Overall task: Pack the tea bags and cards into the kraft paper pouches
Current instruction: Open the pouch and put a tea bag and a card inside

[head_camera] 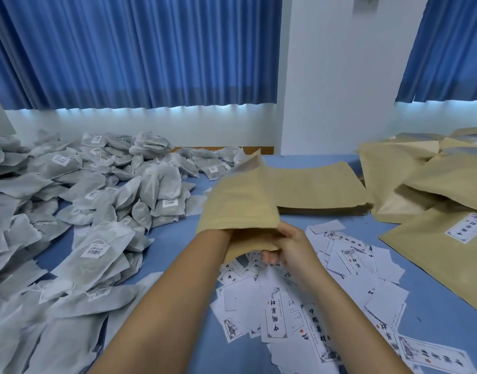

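- Left side: a huge loose heap of tea bags (97, 211) sits on the blue table (172, 238). They're grey-white sachets, lots with little barcode tags, running from the near edge right back to the far wall.
- Behind everything I've got blue curtains (124, 49) hanging along the far wall.
- The left forearm (178, 287) comes in from the near edge and goes straight into the open mouth of a pouch. The left hand is buried inside it, so I honestly can't tell what those fingers are doing.
- That pouch (240, 203) is dead centre, lifted off the table. Its mouth faces the near side and its closed end tips up toward the far side.
- The right hand (291, 247) is at the right of the mouth. The thumb is on top with the fingers curled underneath, pinching the paper edge.
- Below and around that hand, white cards (312, 306) are scattered in an overlapping mess. Some are print side up, some blank.
- Just behind the lifted pouch, a stack of flat pouches (321, 184) lies on the table.
- Far right: filled pouches (434, 184) are piled over each other, and the nearest shows a white label.
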Demonstrator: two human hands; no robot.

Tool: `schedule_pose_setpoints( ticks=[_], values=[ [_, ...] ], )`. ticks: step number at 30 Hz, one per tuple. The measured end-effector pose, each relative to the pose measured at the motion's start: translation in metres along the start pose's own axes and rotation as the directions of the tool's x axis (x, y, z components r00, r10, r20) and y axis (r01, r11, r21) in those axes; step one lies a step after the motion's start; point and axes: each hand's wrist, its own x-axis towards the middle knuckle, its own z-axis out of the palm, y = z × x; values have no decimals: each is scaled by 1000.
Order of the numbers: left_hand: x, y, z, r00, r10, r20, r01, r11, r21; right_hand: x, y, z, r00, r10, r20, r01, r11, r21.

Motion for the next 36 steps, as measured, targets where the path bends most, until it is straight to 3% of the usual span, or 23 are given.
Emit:
schedule_pose_setpoints(
  ticks=[2,4,5,7,9,10,11,12,13,14,15,17,20,23,26,29,33,36],
  values=[
    [-23,8,0,986,148,73,-154,985,78,4,1,-1,991,48,-122,-30,988,150],
    [-56,18,7,925,362,116,-379,904,197,10,0,-7,968,112,-223,-24,931,365],
    [-74,19,10,879,466,101,-477,850,226,11,0,-11,959,135,-250,-14,902,432],
    [-106,6,5,704,709,22,-709,702,65,12,0,-16,958,134,-255,0,885,465],
    [-124,-19,-18,540,808,-233,-838,543,-58,12,1,-18,957,127,-261,12,880,474],
    [-127,-33,-34,497,768,-404,-836,548,13,12,1,-18,951,132,-279,19,877,481],
    [-123,-47,-49,479,679,-556,-744,650,153,12,1,-19,945,136,-298,27,874,484],
    [-113,-61,-65,479,563,-674,-512,802,307,11,0,-18,940,138,-313,35,871,489],
    [-101,-77,-80,561,414,-717,-152,903,403,11,0,-18,934,142,-327,41,869,494],
    [-90,-93,-92,685,187,-704,186,889,417,11,0,-17,931,147,-334,40,868,495],
    [-83,-105,-101,758,-52,-650,399,825,400,11,0,-17,929,154,-336,33,871,491],
    [-73,-129,-108,783,-327,-529,549,763,342,10,2,-15,930,165,-330,16,875,483],
    [-62,-151,-106,777,-296,-556,554,741,379,9,3,-17,928,172,-329,12,872,490],
    [-61,-153,-107,792,-226,-568,468,821,326,8,2,-17,930,173,-324,11,868,496],
    [-61,-150,-97,838,18,-546,143,957,251,8,2,-18,931,180,-317,4,864,503],
    [-60,-147,-85,842,216,-494,-105,964,244,9,2,-17,928,193,-319,-5,862,507],
    [-55,-145,-71,935,62,-349,81,921,380,8,1,-17,928,194,-317,-3,858,514],
    [-59,-131,-68,925,99,-366,41,934,356,7,2,-19,932,191,-309,0,850,526]
  ],
)
